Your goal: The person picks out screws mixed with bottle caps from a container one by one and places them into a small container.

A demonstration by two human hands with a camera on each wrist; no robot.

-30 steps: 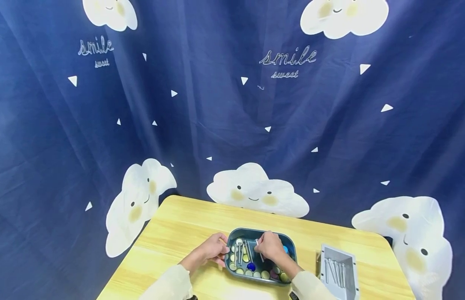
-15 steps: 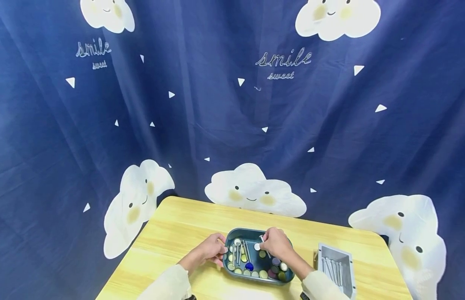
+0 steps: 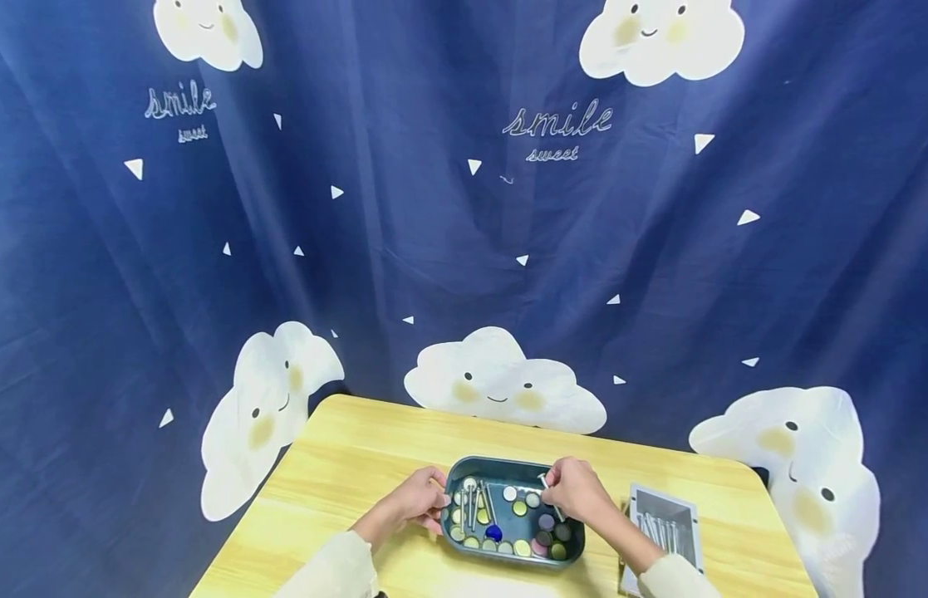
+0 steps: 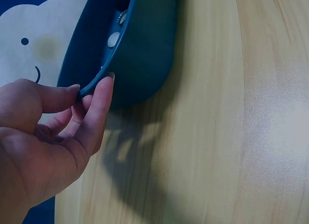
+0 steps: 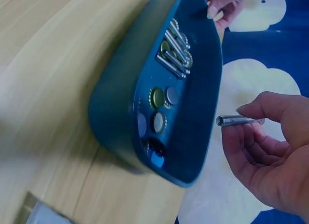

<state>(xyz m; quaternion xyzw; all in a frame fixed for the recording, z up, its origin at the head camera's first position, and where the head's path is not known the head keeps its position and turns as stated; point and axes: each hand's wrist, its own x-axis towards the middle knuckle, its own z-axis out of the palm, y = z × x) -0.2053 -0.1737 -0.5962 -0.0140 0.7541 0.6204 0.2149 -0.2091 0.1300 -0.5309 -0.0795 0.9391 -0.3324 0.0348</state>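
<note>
At its left end, the dark teal tray [image 3: 508, 565] has its rim pinched between the thumb and fingers of my left hand [image 3: 414, 498], as the left wrist view shows closely. My right hand [image 5: 270, 142] holds a silver bolt [image 5: 239, 119] between thumb and fingers, threaded end toward the camera. In the head view this bolt slants over the tray's right part. Several bolts [image 3: 473, 507] lie at the tray's left side. Bottle caps in white, yellow, purple and dark tones, such as a white cap [image 3: 510, 493], are spread over its floor. One cap [image 3: 493, 533] is deep blue.
To the right stands a grey box [image 3: 664, 501] with more bolts [image 3: 653, 529] in it, partly covered by my right sleeve [image 3: 676, 577]. Both containers are on a light wooden table [image 3: 374, 428]. A blue curtain [image 3: 434, 208] with clouds hangs behind.
My right hand has moved right with the bolt, from the tray's middle to its right part, uncovering caps there. My left hand keeps its place at the rim. The view has shifted slightly.
</note>
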